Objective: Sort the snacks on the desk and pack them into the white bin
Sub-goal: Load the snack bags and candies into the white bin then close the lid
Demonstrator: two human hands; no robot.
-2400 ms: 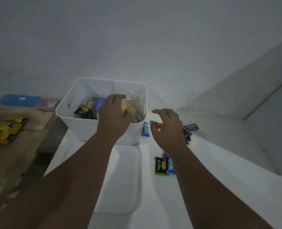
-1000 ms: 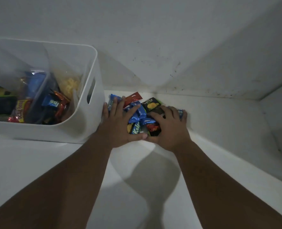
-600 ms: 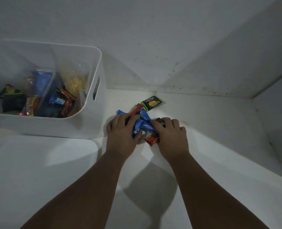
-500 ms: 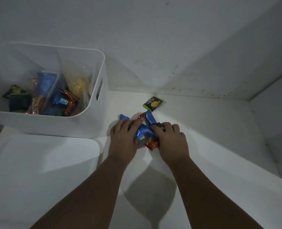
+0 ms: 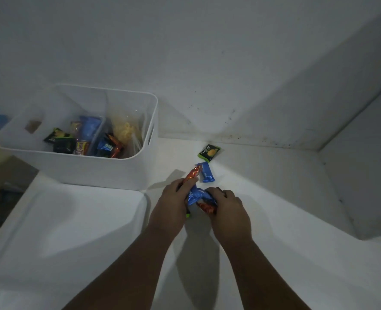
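left hand (image 5: 170,203), right hand (image 5: 228,209), fingers (image 5: 216,193) curled round snack packets (image 5: 199,198)

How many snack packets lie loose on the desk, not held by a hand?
2: a green packet near the wall, a blue packet just before it. Hands may hide others.

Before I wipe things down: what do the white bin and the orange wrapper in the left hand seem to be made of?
White bin: probably moulded plastic, matte finish; thin smooth walls, rounded rim, cut-out handle slots.
Orange wrapper: likely metallised foil or plastic film; it shows glossy glints and crinkles above the left hand. Dim light leaves this uncertain.
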